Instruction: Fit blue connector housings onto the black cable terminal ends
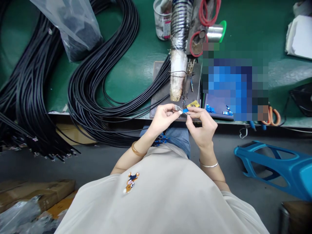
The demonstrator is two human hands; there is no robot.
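Note:
My left hand (pixel 167 117) is closed in a pinch at the front edge of the bench, with a small whitish-silver tip at its fingertips. What it grips is mostly hidden by the fingers. Facing it, my right hand (pixel 202 125) pinches a small blue part (pixel 186 110), and a thin pale piece shows by its thumb. The two hands' fingertips almost meet over this part. Just behind them lies a yellow pad (pixel 193 104). Black cables (pixel 136 105) run in a thick bundle on the left, some ending near the hands.
A foil-wrapped duct (pixel 180 29) with a stained white nozzle (pixel 177 76) hangs above the work plate (pixel 158 70). To its right are a solder spool (pixel 215 33), a tray (pixel 214 97) with blue parts and orange-handled pliers (pixel 276 116). A blue stool (pixel 270 165) stands below.

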